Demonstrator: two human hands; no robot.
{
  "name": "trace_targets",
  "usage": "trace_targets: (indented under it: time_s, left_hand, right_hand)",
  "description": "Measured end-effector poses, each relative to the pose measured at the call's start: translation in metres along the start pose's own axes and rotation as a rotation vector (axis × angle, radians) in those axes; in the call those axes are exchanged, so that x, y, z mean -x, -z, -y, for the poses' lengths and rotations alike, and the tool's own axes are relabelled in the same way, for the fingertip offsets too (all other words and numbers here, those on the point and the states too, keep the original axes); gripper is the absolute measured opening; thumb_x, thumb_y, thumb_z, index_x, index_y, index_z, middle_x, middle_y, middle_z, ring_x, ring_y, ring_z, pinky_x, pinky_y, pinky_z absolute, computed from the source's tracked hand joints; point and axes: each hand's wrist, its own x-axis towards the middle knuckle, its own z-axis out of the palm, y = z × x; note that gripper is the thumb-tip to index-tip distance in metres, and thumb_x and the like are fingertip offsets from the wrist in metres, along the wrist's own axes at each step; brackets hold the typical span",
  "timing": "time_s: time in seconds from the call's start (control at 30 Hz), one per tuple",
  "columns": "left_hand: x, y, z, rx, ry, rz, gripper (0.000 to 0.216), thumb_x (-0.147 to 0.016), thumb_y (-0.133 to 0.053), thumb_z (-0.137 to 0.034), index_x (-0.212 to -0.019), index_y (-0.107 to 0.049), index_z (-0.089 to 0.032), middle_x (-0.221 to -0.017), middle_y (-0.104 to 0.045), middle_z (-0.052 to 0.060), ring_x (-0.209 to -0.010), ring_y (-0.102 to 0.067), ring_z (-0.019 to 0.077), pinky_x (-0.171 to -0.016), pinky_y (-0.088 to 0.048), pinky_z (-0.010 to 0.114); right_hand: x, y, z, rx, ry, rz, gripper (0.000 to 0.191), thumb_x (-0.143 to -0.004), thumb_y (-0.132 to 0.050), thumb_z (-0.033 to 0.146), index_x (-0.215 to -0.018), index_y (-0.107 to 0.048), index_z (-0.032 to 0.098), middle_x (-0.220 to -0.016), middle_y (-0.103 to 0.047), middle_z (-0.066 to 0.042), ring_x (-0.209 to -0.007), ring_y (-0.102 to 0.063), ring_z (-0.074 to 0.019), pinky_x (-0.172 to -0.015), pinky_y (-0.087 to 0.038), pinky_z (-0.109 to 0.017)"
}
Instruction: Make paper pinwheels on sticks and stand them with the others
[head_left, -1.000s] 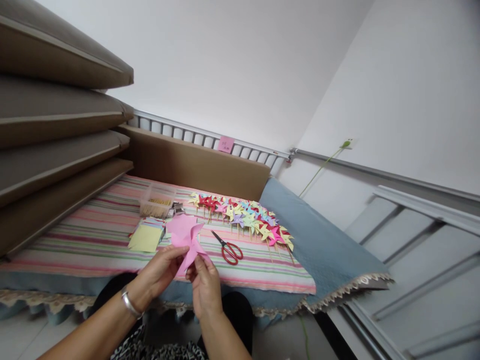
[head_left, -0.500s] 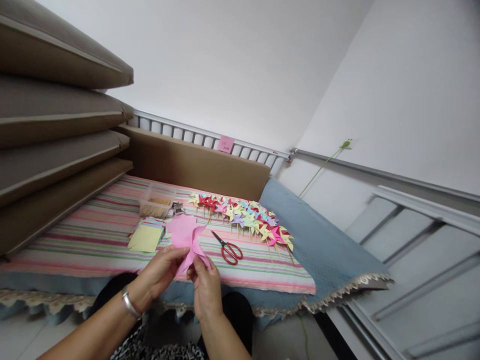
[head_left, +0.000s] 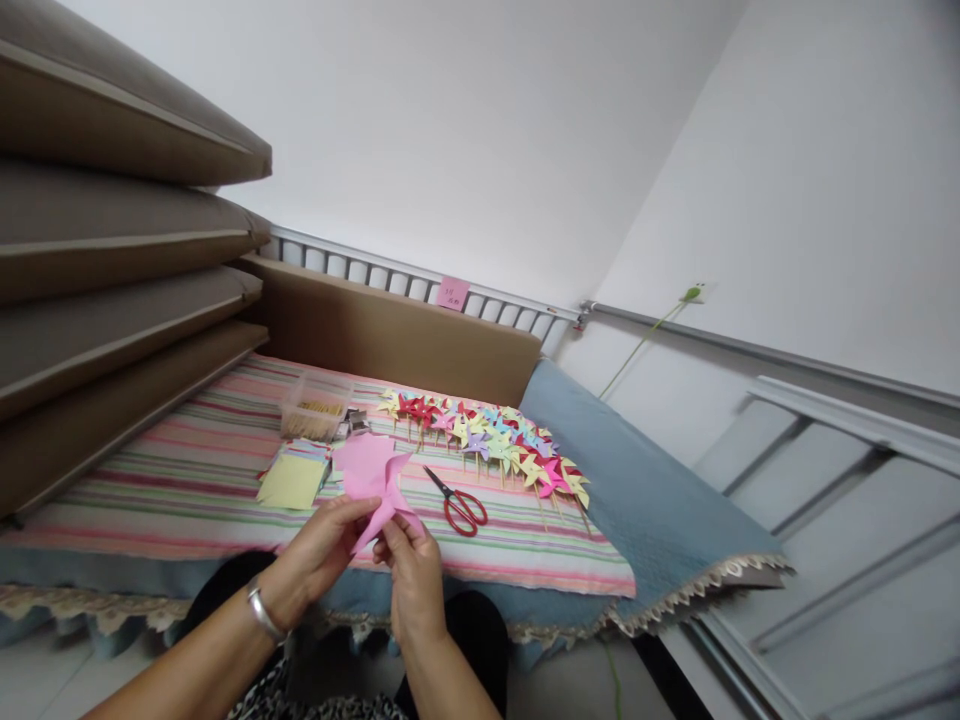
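Observation:
Between my two hands is a pink paper pinwheel (head_left: 388, 492) with its blades folded toward the centre. My left hand (head_left: 319, 552) pinches its left side with thumb and fingers. At the lower right, my right hand (head_left: 412, 572) is closed on the paper near its centre. Just beyond lie pink paper sheets (head_left: 354, 460), partly covered by the pinwheel. To the right rest scissors (head_left: 459, 508) with red handles, their blades slightly apart. A pile of paper squares (head_left: 291, 480), yellow on top, lies left of my hands.
A clear plastic box (head_left: 315, 408) of thin sticks stands behind the paper squares, beside small dark items (head_left: 354, 420). Many finished pinwheels (head_left: 487, 440) on sticks lie at the right on the striped cloth (head_left: 187, 470). Stacked cushions (head_left: 127, 225) rise at the left.
Both hands keep hold of the same paper in nearly the same place. Its lower blade shows a little more clearly folded. The view has shifted slightly.

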Motion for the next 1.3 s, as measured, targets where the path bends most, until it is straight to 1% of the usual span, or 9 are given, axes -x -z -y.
trace_targets:
  time_s: [0.2,0.37,0.57,0.7,0.8,0.87,0.97,1.07,1.3]
  left_hand:
    - [0.002,-0.004,-0.003,-0.028,-0.013,0.037,0.021,-0.065,-0.072,-0.029,-0.055,-0.067,-0.011,-0.050,-0.062,0.003,-0.046,-0.050,0.0141,-0.052,-0.040,0.029]
    - [0.002,-0.004,-0.001,-0.062,-0.025,0.044,0.020,-0.065,-0.073,-0.030,-0.058,-0.069,-0.011,-0.053,-0.064,0.004,-0.048,-0.050,0.0139,-0.054,-0.039,0.028]
    - [-0.004,0.011,-0.007,-0.197,-0.095,-0.139,0.019,-0.061,-0.075,-0.030,-0.058,-0.068,-0.013,-0.052,-0.063,0.000,-0.049,-0.050,0.0116,-0.054,-0.036,0.024]
    - [-0.006,0.020,-0.018,-0.484,-0.165,-0.271,0.023,-0.057,-0.076,-0.032,-0.067,-0.070,-0.013,-0.055,-0.065,0.001,-0.050,-0.052,0.0134,-0.052,-0.035,0.024]
    - [-0.005,0.019,-0.020,-0.713,-0.299,-0.212,0.019,-0.062,-0.072,-0.033,-0.066,-0.069,-0.015,-0.058,-0.065,0.001,-0.055,-0.054,0.0161,-0.055,-0.039,0.026]
    - [-0.003,0.017,-0.017,-0.888,-0.449,-0.166,0.015,-0.068,-0.067,-0.032,-0.065,-0.067,-0.017,-0.063,-0.065,0.002,-0.062,-0.057,0.0178,-0.061,-0.042,0.027]
    - [-0.001,0.015,-0.011,-1.116,-0.620,-0.096,0.014,-0.076,-0.060,-0.026,-0.064,-0.064,-0.018,-0.068,-0.064,0.003,-0.069,-0.058,0.0187,-0.067,-0.043,0.028]
    - [0.002,0.014,-0.008,-1.255,-0.697,-0.050,0.012,-0.079,-0.054,-0.020,-0.069,-0.060,-0.019,-0.069,-0.062,0.003,-0.070,-0.057,0.0180,-0.066,-0.043,0.028]
    - [0.005,0.018,-0.009,-1.395,-0.813,-0.042,0.011,-0.081,-0.052,-0.014,-0.072,-0.057,-0.020,-0.070,-0.061,0.002,-0.072,-0.057,0.0174,-0.069,-0.043,0.030]
  right_hand:
    - [0.000,-0.001,0.001,0.009,0.009,-0.052,0.028,-0.064,-0.078,0.036,-0.077,-0.067,0.014,-0.063,-0.059,0.002,-0.053,-0.050,-0.0090,-0.052,-0.042,-0.021]
    - [0.001,-0.004,0.002,0.014,0.009,-0.097,0.032,-0.063,-0.078,0.036,-0.084,-0.067,0.014,-0.064,-0.059,0.002,-0.053,-0.051,-0.0095,-0.053,-0.043,-0.021]
    - [-0.002,0.009,0.001,0.132,-0.033,-0.041,0.039,-0.062,-0.075,0.043,-0.087,-0.067,0.014,-0.066,-0.063,-0.001,-0.052,-0.053,-0.0116,-0.048,-0.041,-0.022]
    - [-0.005,0.024,0.025,0.272,0.094,-0.153,0.034,-0.065,-0.073,0.039,-0.089,-0.067,0.016,-0.078,-0.067,-0.004,-0.071,-0.060,-0.0163,-0.060,-0.044,-0.023]
    - [-0.005,0.021,0.045,0.376,0.213,-0.140,0.030,-0.069,-0.069,0.040,-0.088,-0.068,0.017,-0.089,-0.069,-0.005,-0.082,-0.060,-0.0188,-0.072,-0.045,-0.026]
    - [-0.003,0.011,0.053,0.377,0.207,-0.096,0.030,-0.070,-0.068,0.043,-0.086,-0.068,0.017,-0.091,-0.069,-0.005,-0.079,-0.059,-0.0183,-0.073,-0.045,-0.027]
    - [0.001,-0.006,0.057,0.310,0.147,-0.029,0.029,-0.073,-0.066,0.043,-0.083,-0.067,0.015,-0.081,-0.067,-0.003,-0.074,-0.058,-0.0165,-0.071,-0.044,-0.026]
    - [0.001,-0.016,0.054,0.262,0.102,0.006,0.026,-0.073,-0.067,0.039,-0.080,-0.066,0.014,-0.070,-0.065,0.000,-0.072,-0.057,-0.0160,-0.071,-0.043,-0.025]
    - [-0.005,-0.013,0.051,0.270,-0.013,-0.052,0.028,-0.063,-0.072,0.028,-0.085,-0.070,0.012,-0.086,-0.069,-0.006,-0.083,-0.058,-0.0206,-0.075,-0.043,-0.028]
